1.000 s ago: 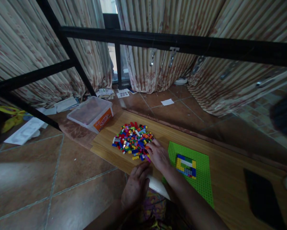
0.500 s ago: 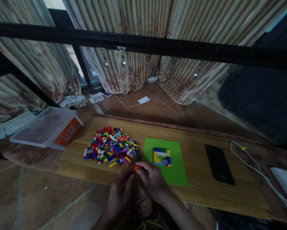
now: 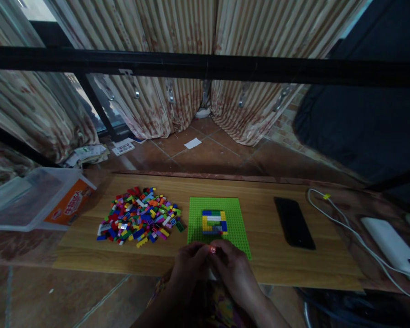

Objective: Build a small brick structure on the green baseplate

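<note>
A small orange-red brick (image 3: 212,249) is pinched between the fingertips of both hands at the near edge of the table (image 3: 280,269), just in front of the green baseplate (image 3: 239,230). The left hand (image 3: 189,264) and the right hand (image 3: 234,269) meet over the brick, fingers closed on it from either side; most of the brick is hidden by the fingers. The baseplate lies flat on the table and carries a small rectangular build (image 3: 214,222) of blue, yellow, green and white bricks near its centre. To the left of the baseplate, just beside it, lies a loose pile of mixed-colour bricks (image 3: 139,221). Further left, partly off the table edge, is a clear plastic box (image 3: 30,200) with an orange label. To the right of the baseplate, well apart from it, a black phone (image 3: 294,222) lies flat. Beyond the phone a white cable (image 3: 341,228) runs across the table toward a white power bank (image 3: 391,246). Striped curtains (image 3: 177,105) hang behind the table, above a tiled floor (image 3: 208,155).
</note>
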